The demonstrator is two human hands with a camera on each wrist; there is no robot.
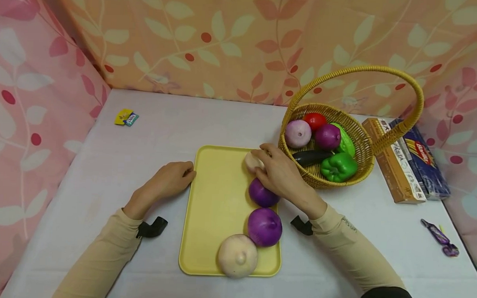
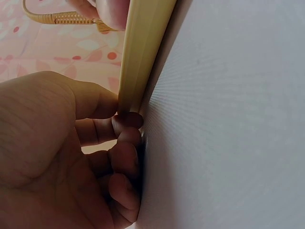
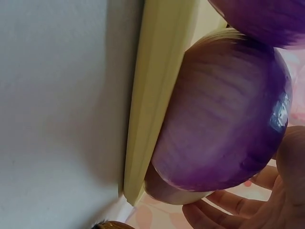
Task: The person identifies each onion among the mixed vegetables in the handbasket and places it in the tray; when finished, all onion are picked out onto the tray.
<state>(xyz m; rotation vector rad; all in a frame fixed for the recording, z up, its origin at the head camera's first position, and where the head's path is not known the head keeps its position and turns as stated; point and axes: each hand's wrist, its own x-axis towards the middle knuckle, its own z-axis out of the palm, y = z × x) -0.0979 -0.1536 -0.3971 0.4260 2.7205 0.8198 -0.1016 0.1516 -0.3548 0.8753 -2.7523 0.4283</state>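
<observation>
The pale onion (image 1: 254,161) sat at the yellow tray's (image 1: 213,200) far right corner, your right hand (image 1: 279,174) seemingly curled round it. Three onions already lined the tray; more waited in the basket (image 1: 361,140). Your left hand (image 1: 170,179), fingers curled, steadied the tray's edge.

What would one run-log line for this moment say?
left hand: curled fingers touch yellow tray edge | right hand: holds pale onion at tray's far end | beside: basket
</observation>
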